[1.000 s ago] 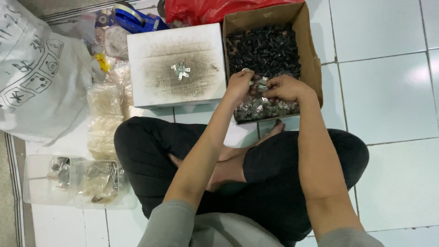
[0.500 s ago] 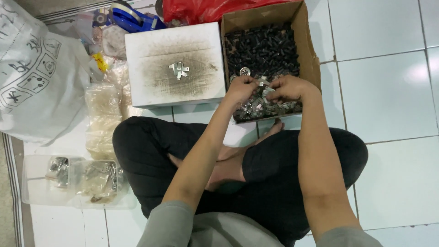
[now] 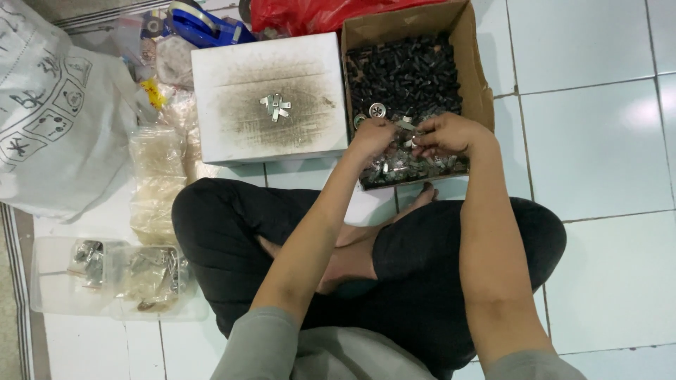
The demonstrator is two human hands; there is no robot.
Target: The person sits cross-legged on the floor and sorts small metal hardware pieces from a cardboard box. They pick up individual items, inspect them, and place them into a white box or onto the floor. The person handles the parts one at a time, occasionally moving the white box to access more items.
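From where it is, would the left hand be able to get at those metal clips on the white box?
Probably yes: the left hand is just beside the white box, and the metal clips lie bare on top.

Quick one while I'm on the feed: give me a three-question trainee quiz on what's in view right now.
1. True or false: both hands are over the brown cardboard box of small black parts.
2. What lies on top of the white stained box? A) a red bag B) a few small silver metal pieces C) a tape dispenser
3. Fill in: the clear plastic tub sits on the floor to the person's ____ side.

Key: 1 true, left hand and right hand meet over it. 2 B. 3 left.
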